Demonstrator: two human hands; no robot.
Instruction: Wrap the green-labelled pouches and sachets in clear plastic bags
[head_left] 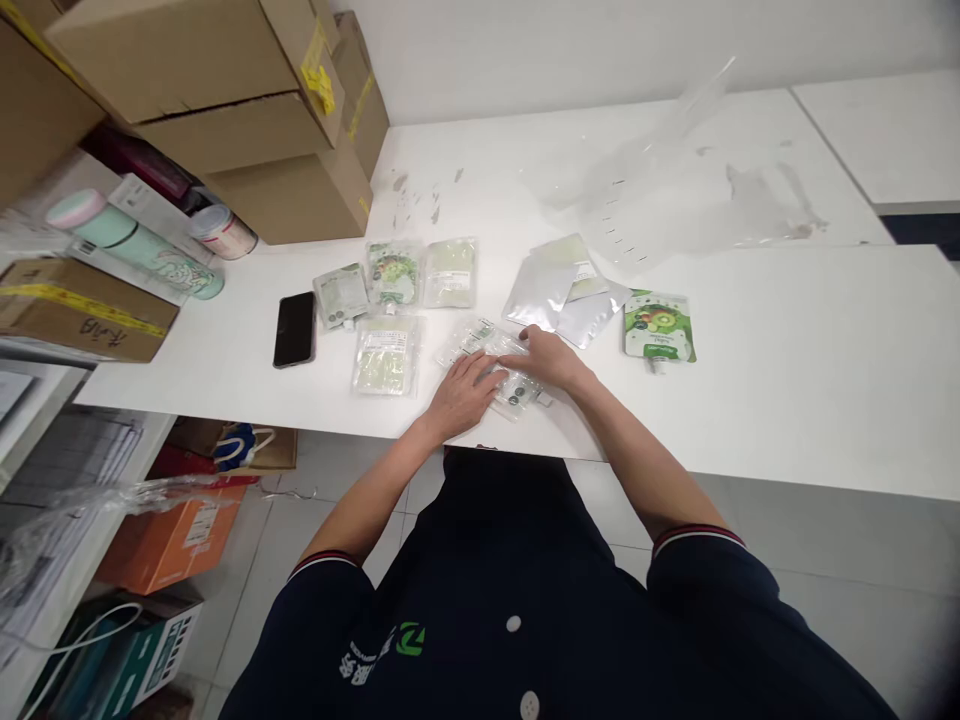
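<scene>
Head view: both hands, left [465, 395] and right [547, 357], fingers flat, press a clear packet [491, 362]; its label is unreadable.

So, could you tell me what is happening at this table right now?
A person in a dark shirt stands at a white table, with both hands flat on a clear plastic bag of small packets near the front edge. The left hand and right hand lie side by side on it. More bagged packets lie to the left beside a black phone. Silver pouches and a green fruit pouch lie to the right.
</scene>
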